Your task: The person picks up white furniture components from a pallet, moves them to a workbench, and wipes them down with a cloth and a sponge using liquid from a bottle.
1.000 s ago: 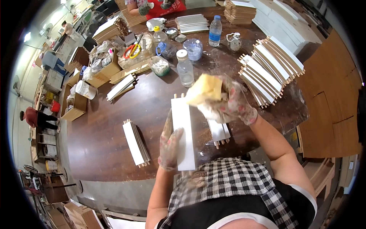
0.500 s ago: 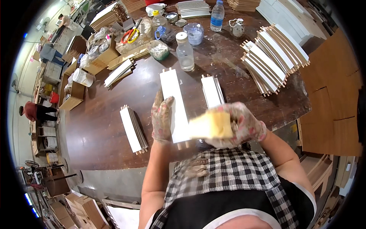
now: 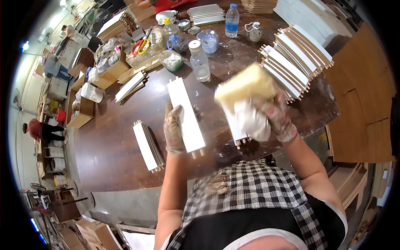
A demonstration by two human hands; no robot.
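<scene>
My left hand (image 3: 173, 131), in a stained patterned glove, grips the left edge of a white wooden board (image 3: 186, 118), with the thumb over its face. Round wooden pegs stick out of both ends of this board. My gloved right hand (image 3: 277, 118) is closed round a yellow sponge-like block (image 3: 246, 85), blurred by motion; a bunched white cloth (image 3: 253, 121) shows beneath it in the same hand. The block hangs over a stack of white pegged boards (image 3: 236, 129) and hides its upper part. Another small stack of such boards (image 3: 146, 146) lies left of my left hand.
Across the brown table (image 3: 108, 154) stand a clear bottle (image 3: 200, 62), a water bottle (image 3: 232, 23), a glass jar (image 3: 253, 32) and a tub (image 3: 171, 60). Scissors (image 3: 141, 46) lie by cardboard boxes. Many boards (image 3: 291, 62) are stacked at right. Several people are farther off.
My right hand has lifted the yellow block off the board's near end and moved up and right. The white cloth has come into view. My left hand keeps its hold on the board.
</scene>
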